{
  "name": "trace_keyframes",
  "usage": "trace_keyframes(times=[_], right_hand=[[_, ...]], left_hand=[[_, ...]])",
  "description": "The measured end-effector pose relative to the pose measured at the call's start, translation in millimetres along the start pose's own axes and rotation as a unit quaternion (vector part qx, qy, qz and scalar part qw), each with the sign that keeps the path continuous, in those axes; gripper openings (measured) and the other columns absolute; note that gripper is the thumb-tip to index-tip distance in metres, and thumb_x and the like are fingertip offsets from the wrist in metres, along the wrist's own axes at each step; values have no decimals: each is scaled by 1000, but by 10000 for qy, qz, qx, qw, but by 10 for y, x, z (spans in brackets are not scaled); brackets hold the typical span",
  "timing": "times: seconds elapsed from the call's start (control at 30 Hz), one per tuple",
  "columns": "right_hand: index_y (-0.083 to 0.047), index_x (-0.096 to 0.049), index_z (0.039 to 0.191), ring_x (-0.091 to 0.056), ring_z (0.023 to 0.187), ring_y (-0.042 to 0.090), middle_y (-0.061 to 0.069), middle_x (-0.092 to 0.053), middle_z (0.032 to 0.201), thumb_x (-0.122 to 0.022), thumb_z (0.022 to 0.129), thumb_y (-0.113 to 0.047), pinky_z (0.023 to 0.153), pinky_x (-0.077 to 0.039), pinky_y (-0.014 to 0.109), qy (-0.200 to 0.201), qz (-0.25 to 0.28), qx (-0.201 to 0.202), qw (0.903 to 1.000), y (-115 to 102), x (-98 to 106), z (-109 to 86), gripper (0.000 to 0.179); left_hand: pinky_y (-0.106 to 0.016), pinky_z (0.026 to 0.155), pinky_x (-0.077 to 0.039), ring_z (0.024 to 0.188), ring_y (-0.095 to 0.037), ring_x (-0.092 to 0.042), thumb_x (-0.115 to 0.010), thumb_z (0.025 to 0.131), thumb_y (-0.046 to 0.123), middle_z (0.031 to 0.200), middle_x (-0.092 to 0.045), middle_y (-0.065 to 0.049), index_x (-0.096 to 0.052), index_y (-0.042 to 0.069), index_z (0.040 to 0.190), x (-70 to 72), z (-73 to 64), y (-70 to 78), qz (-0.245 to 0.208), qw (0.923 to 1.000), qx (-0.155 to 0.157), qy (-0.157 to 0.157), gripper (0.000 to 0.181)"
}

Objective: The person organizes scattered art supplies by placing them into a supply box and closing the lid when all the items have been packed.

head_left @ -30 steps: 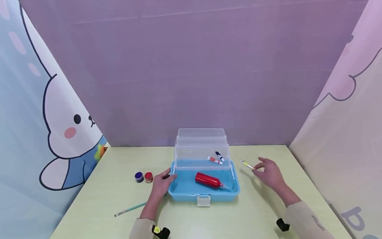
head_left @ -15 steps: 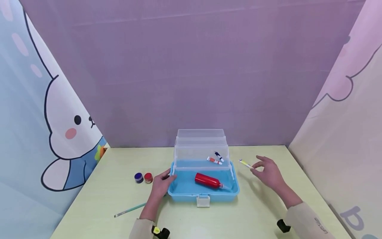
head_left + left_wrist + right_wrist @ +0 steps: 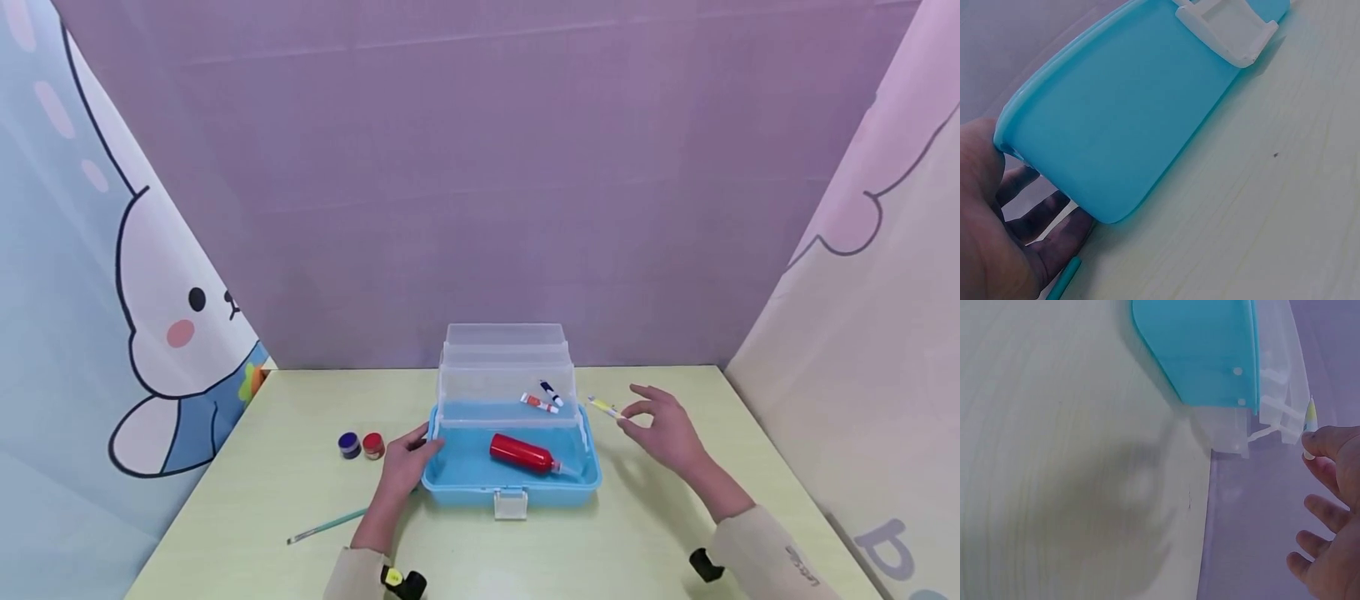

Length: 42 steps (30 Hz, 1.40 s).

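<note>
My right hand (image 3: 663,429) pinches a small white-and-yellow paint tube (image 3: 604,407) between thumb and forefinger, raised just right of the blue storage box (image 3: 465,497). In the right wrist view, the tube (image 3: 1310,417) points upward with its narrow tip, and the other fingers are spread apart. My left hand (image 3: 405,468) grips the left side of the box, thumb at the rim and fingers along the outer wall (image 3: 1104,125). Inside the box lies a red bottle (image 3: 522,452) with a clear nozzle. A red-and-white paint tube (image 3: 539,403) and a dark blue-and-white one (image 3: 551,392) lie toward the rear.
The clear lid (image 3: 504,354) stands open at the back of the box, and a white latch (image 3: 511,504) hangs at its front. Left of it are a purple paint jar (image 3: 348,445) and a red one (image 3: 373,445). A teal paintbrush (image 3: 327,527) lies partly under my left forearm.
My right hand has moved left and slightly away from me, bringing the yellow paint tube nearer the box. My left hand and the box have stayed in place.
</note>
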State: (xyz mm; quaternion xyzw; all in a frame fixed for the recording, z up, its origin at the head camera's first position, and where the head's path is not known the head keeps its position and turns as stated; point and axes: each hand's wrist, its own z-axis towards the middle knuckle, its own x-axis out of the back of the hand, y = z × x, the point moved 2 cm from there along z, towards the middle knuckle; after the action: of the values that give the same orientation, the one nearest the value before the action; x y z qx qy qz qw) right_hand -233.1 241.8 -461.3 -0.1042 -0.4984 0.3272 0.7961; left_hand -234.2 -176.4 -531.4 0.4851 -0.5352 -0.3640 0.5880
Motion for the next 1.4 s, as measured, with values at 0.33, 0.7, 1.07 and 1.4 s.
trace_keyframes(times=[0.33, 0.7, 1.07, 1.4], right_hand=[[-8, -76, 82, -49, 119, 45, 25, -60, 123, -80, 76, -5, 95, -38, 60, -35, 57, 325, 9995, -96, -24, 92, 7], [-8, -76, 86, -47, 119, 46, 25, -57, 128, -77, 80, -8, 96, -38, 61, -415, -71, 257, 9988, -165, -41, 212, 6], [-9, -76, 92, -42, 125, 44, 22, -52, 134, -76, 84, -14, 96, -41, 61, -744, -182, -30, 9971, -296, -93, 336, 9], [-9, -76, 90, -43, 124, 43, 21, -54, 132, -78, 82, -13, 95, -43, 59, -800, -135, 91, 9967, -417, -175, 428, 9]], left_hand=[[-48, 90, -50, 104, -29, -59, -74, 86, 33, 118, -64, -16, -60, 10, 134, 11, 4, -15, -78, 9999, 39, -136, 54], [-45, 89, -51, 99, -27, -61, -75, 85, 32, 112, -66, -13, -62, 11, 132, 10, 32, -45, -83, 9999, 2, -61, 54], [-47, 90, -50, 103, -28, -60, -74, 85, 34, 116, -64, -14, -60, 12, 134, -1, 32, -50, -45, 9999, 50, -115, 55], [-47, 89, -51, 101, -28, -60, -74, 86, 32, 114, -65, -14, -61, 11, 133, -1, 14, -21, -10, 10000, 78, -59, 54]])
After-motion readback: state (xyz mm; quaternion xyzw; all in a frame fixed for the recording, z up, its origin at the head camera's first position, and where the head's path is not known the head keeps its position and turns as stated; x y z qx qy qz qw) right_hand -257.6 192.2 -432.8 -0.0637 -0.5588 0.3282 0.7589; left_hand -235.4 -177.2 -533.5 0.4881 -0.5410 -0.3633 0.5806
